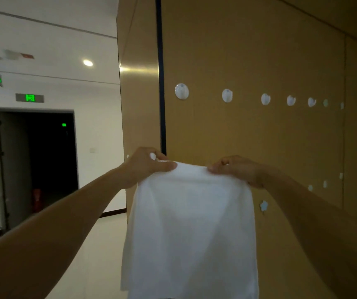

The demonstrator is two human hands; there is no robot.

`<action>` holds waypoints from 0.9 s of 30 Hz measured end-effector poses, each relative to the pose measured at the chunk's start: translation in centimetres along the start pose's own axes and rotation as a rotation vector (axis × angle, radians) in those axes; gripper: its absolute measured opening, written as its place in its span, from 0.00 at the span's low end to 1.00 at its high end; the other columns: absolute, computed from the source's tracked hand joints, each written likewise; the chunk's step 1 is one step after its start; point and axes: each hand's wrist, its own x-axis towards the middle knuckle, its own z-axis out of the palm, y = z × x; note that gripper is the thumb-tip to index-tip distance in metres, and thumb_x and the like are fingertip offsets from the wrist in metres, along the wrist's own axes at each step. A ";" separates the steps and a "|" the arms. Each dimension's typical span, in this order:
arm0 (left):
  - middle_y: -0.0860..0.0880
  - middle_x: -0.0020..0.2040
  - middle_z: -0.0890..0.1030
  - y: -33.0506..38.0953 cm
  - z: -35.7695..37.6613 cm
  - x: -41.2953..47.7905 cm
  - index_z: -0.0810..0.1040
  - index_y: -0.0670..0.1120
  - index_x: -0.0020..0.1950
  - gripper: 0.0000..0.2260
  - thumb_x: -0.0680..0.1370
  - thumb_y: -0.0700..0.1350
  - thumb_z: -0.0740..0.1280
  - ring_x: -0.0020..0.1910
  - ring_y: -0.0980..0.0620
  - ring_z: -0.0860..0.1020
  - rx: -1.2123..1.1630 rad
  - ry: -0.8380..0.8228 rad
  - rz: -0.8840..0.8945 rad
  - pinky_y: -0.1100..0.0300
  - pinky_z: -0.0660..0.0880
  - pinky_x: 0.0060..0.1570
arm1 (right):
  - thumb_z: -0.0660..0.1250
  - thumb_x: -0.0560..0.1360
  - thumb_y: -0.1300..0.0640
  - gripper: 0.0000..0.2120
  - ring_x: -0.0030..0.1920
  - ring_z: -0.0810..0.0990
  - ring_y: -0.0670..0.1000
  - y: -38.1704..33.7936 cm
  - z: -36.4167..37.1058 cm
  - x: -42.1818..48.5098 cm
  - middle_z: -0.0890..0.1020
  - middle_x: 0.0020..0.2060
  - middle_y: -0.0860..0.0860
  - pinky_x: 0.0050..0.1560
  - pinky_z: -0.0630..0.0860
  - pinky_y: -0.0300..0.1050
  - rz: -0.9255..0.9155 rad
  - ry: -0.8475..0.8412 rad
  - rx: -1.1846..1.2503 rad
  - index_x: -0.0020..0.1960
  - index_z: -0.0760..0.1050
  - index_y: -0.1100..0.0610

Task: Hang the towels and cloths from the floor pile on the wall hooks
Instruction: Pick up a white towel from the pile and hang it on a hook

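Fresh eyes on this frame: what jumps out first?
A white towel hangs spread at centre, its top edge pinched by the left hand and the right hand. Above it, a row of round white hooks runs along the tan wall, the near ones bare. At left, a green exit sign glows over a dark doorway.

- A plain white cloth towel hangs spread flat, held up by its top edge, in front of the tan wall.
- Round white wall hooks sit in a row above it, all bare.
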 end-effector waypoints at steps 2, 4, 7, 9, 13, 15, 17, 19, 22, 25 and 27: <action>0.47 0.42 0.83 0.4 -0.8 1.2 0.83 0.40 0.46 0.16 0.65 0.48 0.79 0.39 0.53 0.82 -0.094 -0.016 -0.039 0.62 0.78 0.36 | 0.77 0.53 0.31 0.40 0.46 0.83 0.52 -0.3 -0.8 1.5 0.84 0.45 0.52 0.50 0.78 0.47 -0.002 0.000 -0.019 0.50 0.80 0.61; 0.45 0.41 0.83 0.7 -1.2 2.5 0.81 0.36 0.48 0.19 0.66 0.48 0.78 0.37 0.53 0.82 -0.092 -0.015 -0.068 0.62 0.78 0.35 | 0.79 0.54 0.34 0.37 0.42 0.81 0.51 -0.3 -1.6 3.1 0.82 0.41 0.52 0.45 0.75 0.47 -0.033 0.031 0.026 0.47 0.79 0.64; 0.41 0.44 0.83 1.0 -1.8 4.5 0.81 0.34 0.50 0.22 0.65 0.49 0.78 0.38 0.50 0.82 -0.087 0.013 -0.107 0.60 0.80 0.37 | 0.82 0.55 0.43 0.26 0.39 0.81 0.52 -0.1 -3.1 5.5 0.83 0.41 0.56 0.40 0.77 0.47 -0.088 0.041 0.229 0.44 0.80 0.59; 0.42 0.44 0.84 1.6 -2.2 6.0 0.81 0.35 0.49 0.21 0.66 0.49 0.78 0.37 0.51 0.83 -0.093 0.026 -0.124 0.62 0.79 0.33 | 0.82 0.58 0.47 0.23 0.38 0.80 0.53 -0.3 -4.1 7.2 0.81 0.39 0.57 0.39 0.76 0.48 -0.126 0.072 0.292 0.43 0.78 0.58; 0.46 0.42 0.84 4.3 -2.0 9.4 0.82 0.38 0.47 0.18 0.67 0.51 0.77 0.39 0.50 0.84 -0.084 0.180 -0.071 0.62 0.79 0.33 | 0.78 0.64 0.48 0.18 0.31 0.73 0.46 -1.8 -5.4 11.2 0.75 0.30 0.48 0.29 0.69 0.37 -0.307 0.251 0.436 0.39 0.71 0.55; 0.46 0.41 0.84 5.9 -1.5 11.3 0.82 0.39 0.45 0.16 0.68 0.51 0.77 0.40 0.50 0.83 -0.079 0.326 0.022 0.61 0.80 0.35 | 0.74 0.70 0.49 0.15 0.30 0.73 0.43 -2.9 -5.9 13.2 0.76 0.31 0.45 0.29 0.69 0.36 -0.390 0.364 0.445 0.38 0.69 0.54; 0.48 0.39 0.82 7.5 -0.9 13.2 0.82 0.42 0.42 0.13 0.71 0.52 0.74 0.39 0.53 0.80 0.006 0.511 0.120 0.63 0.75 0.34 | 0.70 0.73 0.47 0.11 0.35 0.75 0.43 -4.5 -6.4 15.2 0.77 0.36 0.45 0.33 0.69 0.39 -0.429 0.490 0.398 0.41 0.70 0.52; 0.52 0.36 0.79 8.9 -0.7 15.1 0.79 0.46 0.37 0.10 0.72 0.52 0.72 0.37 0.57 0.76 0.112 0.652 0.209 0.64 0.69 0.34 | 0.68 0.73 0.46 0.10 0.37 0.73 0.41 -6.3 -7.0 17.1 0.75 0.39 0.44 0.33 0.69 0.34 -0.489 0.597 0.424 0.42 0.69 0.49; 0.54 0.35 0.76 10.5 -1.4 17.9 0.76 0.49 0.36 0.11 0.74 0.53 0.70 0.37 0.56 0.75 0.283 0.794 0.266 0.63 0.68 0.36 | 0.70 0.73 0.49 0.11 0.36 0.71 0.41 -8.7 -8.2 19.8 0.73 0.37 0.44 0.29 0.66 0.27 -0.583 0.756 0.444 0.41 0.68 0.50; 0.51 0.40 0.77 10.6 -2.0 19.9 0.78 0.47 0.44 0.10 0.76 0.54 0.67 0.41 0.51 0.75 0.482 0.878 0.231 0.60 0.66 0.40 | 0.70 0.73 0.50 0.10 0.39 0.74 0.47 -9.4 -8.6 22.1 0.75 0.39 0.45 0.36 0.69 0.38 -0.550 0.796 0.350 0.44 0.70 0.53; 0.53 0.41 0.74 9.8 -1.6 20.3 0.78 0.48 0.49 0.11 0.77 0.55 0.65 0.41 0.52 0.72 0.680 0.909 0.207 0.59 0.64 0.41 | 0.69 0.74 0.48 0.10 0.42 0.76 0.49 -8.8 -8.0 23.1 0.77 0.41 0.47 0.39 0.70 0.43 -0.495 0.784 0.215 0.46 0.71 0.53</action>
